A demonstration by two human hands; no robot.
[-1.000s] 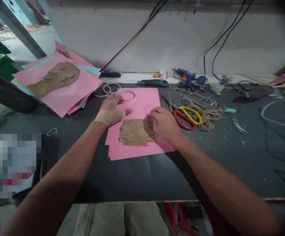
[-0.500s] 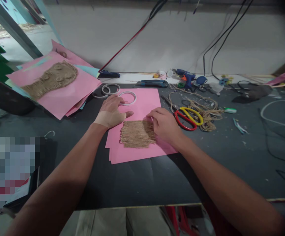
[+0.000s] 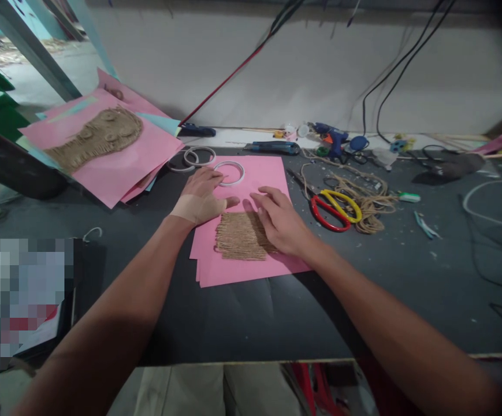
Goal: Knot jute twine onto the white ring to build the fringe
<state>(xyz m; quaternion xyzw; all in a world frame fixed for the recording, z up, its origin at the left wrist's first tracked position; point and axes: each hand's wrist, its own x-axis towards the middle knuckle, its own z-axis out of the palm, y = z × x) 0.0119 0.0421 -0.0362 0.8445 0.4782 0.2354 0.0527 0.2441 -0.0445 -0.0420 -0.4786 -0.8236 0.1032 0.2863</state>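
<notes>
A patch of twine strands, laid side by side in rows, lies on stacked pink paper. My left hand, with a tan wrap around its palm and wrist, rests on the paper at the patch's upper left. Its fingers are spread, and the fingertips are beside a white tape ring. Over the patch's right edge is my right hand, fingers loosely bent and apart, with nothing visible in them. It covers the ends of the strands there.
Red-and-yellow-handled scissors lie right of the paper beside tangled twine. A utility knife and a blue glue gun are along the back. At left, a twine-covered shape lies on a paper stack. Two more rings sit behind my left hand.
My right hand has shifted left over the patch, and its fingers have opened out from a closer curl. My left hand stays in place. The whole view has moved slightly.
</notes>
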